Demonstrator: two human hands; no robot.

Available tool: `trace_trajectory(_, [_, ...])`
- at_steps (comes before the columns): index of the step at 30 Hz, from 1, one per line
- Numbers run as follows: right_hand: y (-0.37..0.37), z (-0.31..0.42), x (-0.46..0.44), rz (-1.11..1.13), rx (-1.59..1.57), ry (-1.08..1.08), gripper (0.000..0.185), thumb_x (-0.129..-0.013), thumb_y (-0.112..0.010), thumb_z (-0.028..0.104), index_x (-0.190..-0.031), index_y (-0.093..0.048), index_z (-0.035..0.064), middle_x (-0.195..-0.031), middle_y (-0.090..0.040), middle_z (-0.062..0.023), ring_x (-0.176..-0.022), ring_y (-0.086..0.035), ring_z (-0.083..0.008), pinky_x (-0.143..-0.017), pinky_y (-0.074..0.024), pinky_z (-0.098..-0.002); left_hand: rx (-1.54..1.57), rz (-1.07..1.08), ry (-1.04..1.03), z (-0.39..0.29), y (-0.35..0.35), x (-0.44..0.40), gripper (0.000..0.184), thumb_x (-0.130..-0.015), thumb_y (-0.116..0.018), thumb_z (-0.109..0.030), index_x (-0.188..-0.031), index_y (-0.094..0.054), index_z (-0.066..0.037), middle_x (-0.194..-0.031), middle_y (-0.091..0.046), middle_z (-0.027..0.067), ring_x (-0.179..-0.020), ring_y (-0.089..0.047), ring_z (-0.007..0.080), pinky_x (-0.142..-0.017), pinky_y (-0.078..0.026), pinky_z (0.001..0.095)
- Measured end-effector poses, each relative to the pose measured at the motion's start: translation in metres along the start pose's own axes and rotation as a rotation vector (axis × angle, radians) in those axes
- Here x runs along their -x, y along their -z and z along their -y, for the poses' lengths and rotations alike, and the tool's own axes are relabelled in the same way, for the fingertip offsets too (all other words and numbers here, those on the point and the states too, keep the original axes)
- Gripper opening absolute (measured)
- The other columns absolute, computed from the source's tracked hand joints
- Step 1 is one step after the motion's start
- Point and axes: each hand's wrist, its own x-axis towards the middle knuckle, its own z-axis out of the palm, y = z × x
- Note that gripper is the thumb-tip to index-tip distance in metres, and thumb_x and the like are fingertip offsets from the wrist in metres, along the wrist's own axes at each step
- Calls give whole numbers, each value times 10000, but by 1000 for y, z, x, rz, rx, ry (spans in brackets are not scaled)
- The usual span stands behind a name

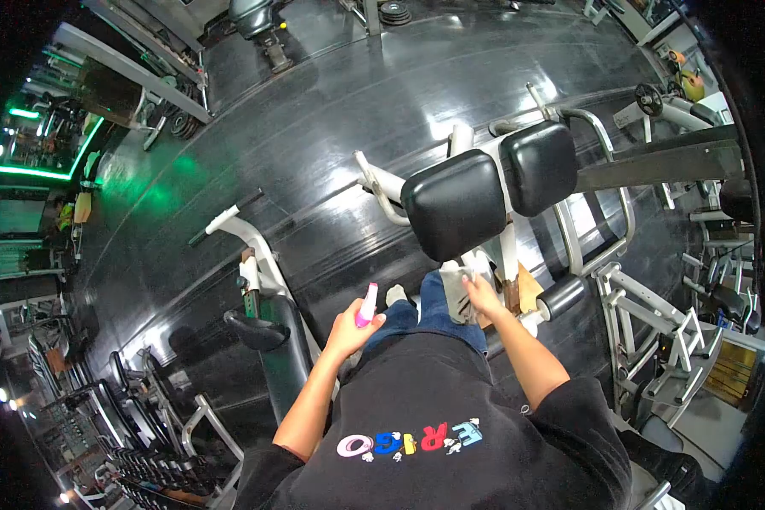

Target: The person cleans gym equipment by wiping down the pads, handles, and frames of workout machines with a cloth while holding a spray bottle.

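Note:
My left hand (353, 330) is closed around a small pink-and-white bottle (369, 303), its white end pointing up and away from me. Whether it has a spray head cannot be made out. In my right hand (482, 297) is a grey cloth (457, 294), hanging down over my right leg. Just beyond the cloth stands a white-framed exercise machine with a black padded cushion (455, 204) and a second black pad (539, 168). The cloth appears apart from both pads.
A black padded bench (286, 374) with a white frame stands close on my left. A foam roller (561, 296) juts out on the right. Dumbbell racks (136, 459) line the lower left. Dark glossy flooring (314, 127) stretches ahead, with more machines around it.

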Motion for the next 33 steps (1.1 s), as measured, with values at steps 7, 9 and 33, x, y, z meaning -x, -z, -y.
trace_trajectory(7, [54,161,-34,-262,-519,153,414,-1007,-497,375,-1165,-597,6,-1027,-639,-62,-987,-585,-142,-884,-447,-304,-9,60,-63,-10,3,-9,521,-816,-695,-504,-1033,-582,-43,-834,-660,162,-789,-655,297,-736,-485,393])
trace_trajectory(9, [62,201,-54,-378,-308,428,363,-1003,-484,295,-1161,-608,-8,-1065,-663,-165,-1005,-627,-209,-889,-464,-329,0,50,-75,-11,4,-8,538,-817,-690,-520,-1042,-577,-44,-830,-657,164,-790,-657,305,-733,-485,393])
trace_trajectory(33, [20,27,-7,114,169,85,420,-966,-518,383,-1097,-627,-1,-923,-670,-211,-917,-645,-316,-815,-476,-434,59,-5,-104,17,-5,-6,520,-803,-707,-507,-1007,-585,-44,-844,-665,171,-819,-664,317,-743,-493,385])
